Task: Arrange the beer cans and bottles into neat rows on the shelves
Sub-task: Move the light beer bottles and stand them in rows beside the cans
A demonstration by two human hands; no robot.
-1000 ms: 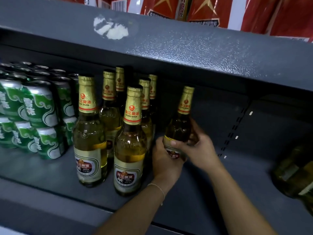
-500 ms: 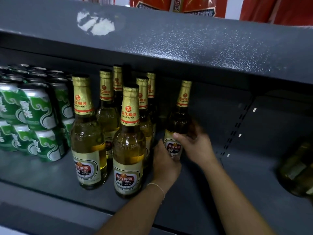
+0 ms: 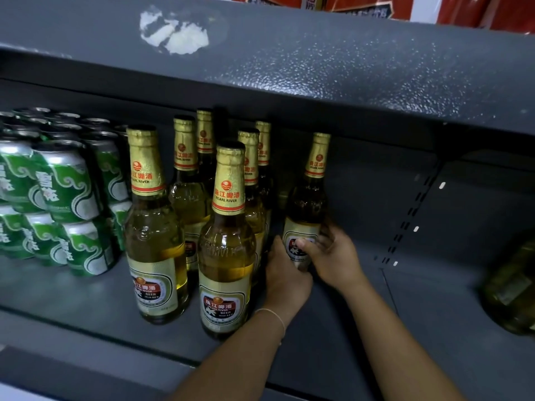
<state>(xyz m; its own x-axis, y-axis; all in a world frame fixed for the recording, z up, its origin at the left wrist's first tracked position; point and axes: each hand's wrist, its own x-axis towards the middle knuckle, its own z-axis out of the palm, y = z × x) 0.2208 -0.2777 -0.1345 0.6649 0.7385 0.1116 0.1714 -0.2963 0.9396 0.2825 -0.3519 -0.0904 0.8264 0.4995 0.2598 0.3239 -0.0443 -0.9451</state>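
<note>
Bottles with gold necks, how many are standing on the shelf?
7. Two in front, four behind them, one held by both hands. More may hide behind.

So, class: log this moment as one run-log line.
both hands grip bottle | upright, right of bottle rows | green cans stacked left | shelf

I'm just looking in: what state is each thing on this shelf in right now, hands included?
Held bottle: upright, capped, gripped low by both hands.
Left hand: wrapped round its base.
Right hand: curled round its label.
Other bottles: upright, capped, full, in two rows.
Green cans: unopened, stacked two high.
Bottle at far right: blurred, cannot tell.
</note>
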